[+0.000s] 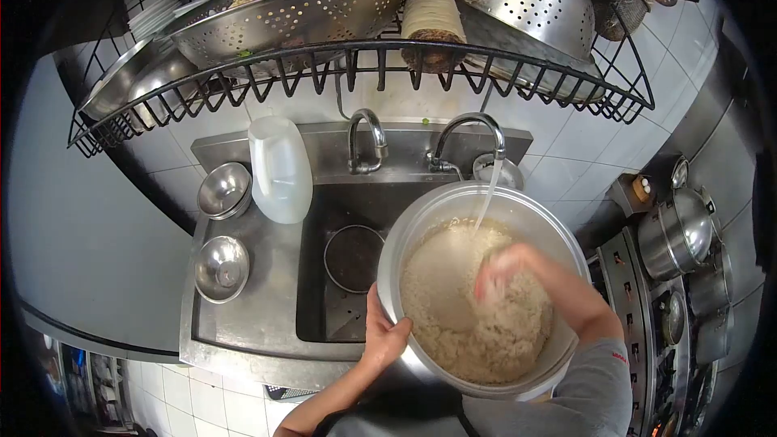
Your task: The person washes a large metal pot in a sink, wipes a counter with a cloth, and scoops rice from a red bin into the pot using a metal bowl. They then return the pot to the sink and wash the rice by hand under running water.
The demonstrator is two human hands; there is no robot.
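A large metal pot (pixel 391 275) rests over the right part of the sink, holding pale grains (pixel 453 340) in cloudy water. My left hand (pixel 384 336) grips the pot's left rim, thumb over the edge. Inside the pot, just above the grains, is my right hand (pixel 500 273), smeared by motion, so its fingers cannot be made out. From the right faucet (pixel 477 120) a stream of water (pixel 486 201) falls into the back of the pot.
A metal sink (pixel 332 320) lies left of the pot, with a left faucet (pixel 367 142), a plastic jug (pixel 281 170) and metal bowls (pixel 222 269) around it. Overhead hangs a black rack (pixel 356 50) with colanders (pixel 526 0). A stove (pixel 635 324) stands at right.
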